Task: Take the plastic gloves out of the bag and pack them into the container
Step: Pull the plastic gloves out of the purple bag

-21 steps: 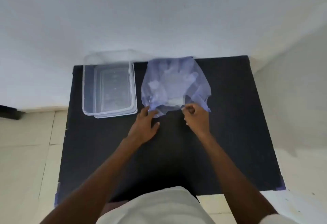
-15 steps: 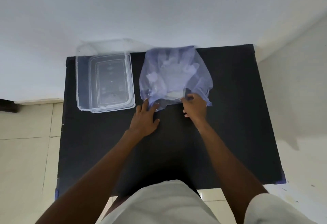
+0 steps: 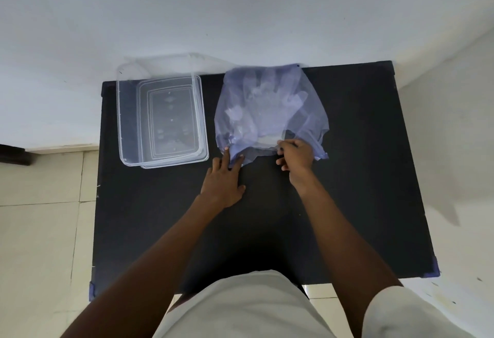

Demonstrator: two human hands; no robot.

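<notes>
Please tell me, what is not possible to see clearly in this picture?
Head view only:
- Gloves: their number is unclear through the hazy bag.
- Bag mouth: covered by the right hand.
- Left hand fingertips: under the bag's edge.
- Container: far wall blends into the white wall.

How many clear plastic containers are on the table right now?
1. The clear rectangular plastic container sits open at the far left of the black table, beside the translucent blue plastic bag. A second tub or lid may be nested under it; I cannot tell.
</notes>
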